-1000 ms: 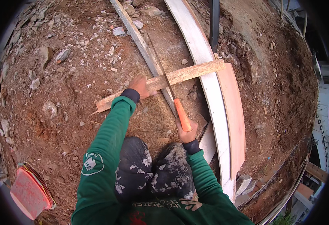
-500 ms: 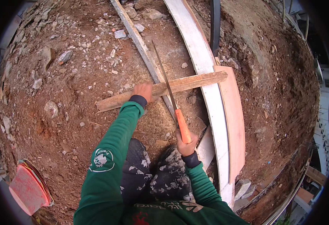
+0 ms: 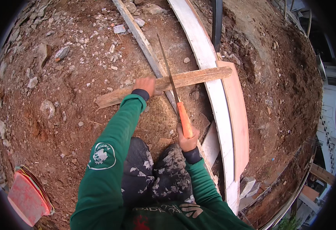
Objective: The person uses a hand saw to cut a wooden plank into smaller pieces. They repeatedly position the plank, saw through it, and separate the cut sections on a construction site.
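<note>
A rough piece of lumber [image 3: 195,78] lies crosswise over a long narrow timber [image 3: 143,42] and a white board [image 3: 204,57]. My left hand [image 3: 145,85] is wrapped round the lumber left of the saw, pressing it where it crosses the narrow timber. In my right hand [image 3: 187,140] is the orange handle of a hand saw [image 3: 167,67]. Its thin blade points away from me and lies across the lumber, just right of my left hand. Sawdust colours the soil around the crossing. How deep the blade sits in the wood I cannot tell.
A pinkish plywood strip [image 3: 235,119] lies along the white board's right side. Beyond it stands a dark post [image 3: 217,27]. Stones such as a grey rock [image 3: 62,53] dot the reddish soil. Red stacked sheets or containers [image 3: 28,197] sit at lower left.
My right hand and the saw have shifted slightly up and left in the picture. My left hand still holds the lumber, and the whole view has tilted a little.
</note>
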Demonstrator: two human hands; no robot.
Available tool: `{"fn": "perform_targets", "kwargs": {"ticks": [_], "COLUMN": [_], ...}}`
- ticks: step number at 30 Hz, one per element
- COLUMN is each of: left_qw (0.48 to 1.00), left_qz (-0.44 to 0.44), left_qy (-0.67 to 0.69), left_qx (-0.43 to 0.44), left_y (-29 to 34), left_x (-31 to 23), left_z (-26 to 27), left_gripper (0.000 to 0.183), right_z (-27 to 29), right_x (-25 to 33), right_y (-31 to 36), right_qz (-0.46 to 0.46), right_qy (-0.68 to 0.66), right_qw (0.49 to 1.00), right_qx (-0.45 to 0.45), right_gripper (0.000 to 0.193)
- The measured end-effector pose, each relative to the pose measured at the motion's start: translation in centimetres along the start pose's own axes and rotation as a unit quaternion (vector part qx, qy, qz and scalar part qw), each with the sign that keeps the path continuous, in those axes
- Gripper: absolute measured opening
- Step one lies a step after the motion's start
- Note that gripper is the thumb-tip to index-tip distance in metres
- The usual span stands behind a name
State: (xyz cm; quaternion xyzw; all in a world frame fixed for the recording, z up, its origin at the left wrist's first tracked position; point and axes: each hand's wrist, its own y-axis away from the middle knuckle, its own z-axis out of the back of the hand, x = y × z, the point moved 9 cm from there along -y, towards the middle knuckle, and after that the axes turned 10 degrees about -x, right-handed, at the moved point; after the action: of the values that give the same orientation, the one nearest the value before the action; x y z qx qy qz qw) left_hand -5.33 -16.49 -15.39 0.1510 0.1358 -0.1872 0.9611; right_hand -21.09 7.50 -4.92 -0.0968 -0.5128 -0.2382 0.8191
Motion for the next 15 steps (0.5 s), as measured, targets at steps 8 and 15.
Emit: {"fn": "perform_targets", "kwargs": {"ticks": [8, 15], "left_qw": [0.997, 0.995], "left_qz": [-0.007, 0.019], "left_qy": [-0.017, -0.012], "left_qx": [-0.071, -0.094], "left_y": [1.0, 2.2], "left_x": [1.1, 1.1], "left_z": [-1.3, -0.8], "left_gripper": [0.071, 0.067], "right_z": [5.7, 3.0], "right_x": [5.6, 1.2], "right_y": [8.3, 6.4], "right_qz": [0.067, 0.006], "right_qy": [0.086, 0.072], "right_qw": [0.994, 0.997], "right_qx": [0.021, 0.023], "right_gripper": [0.057, 0.037]}}
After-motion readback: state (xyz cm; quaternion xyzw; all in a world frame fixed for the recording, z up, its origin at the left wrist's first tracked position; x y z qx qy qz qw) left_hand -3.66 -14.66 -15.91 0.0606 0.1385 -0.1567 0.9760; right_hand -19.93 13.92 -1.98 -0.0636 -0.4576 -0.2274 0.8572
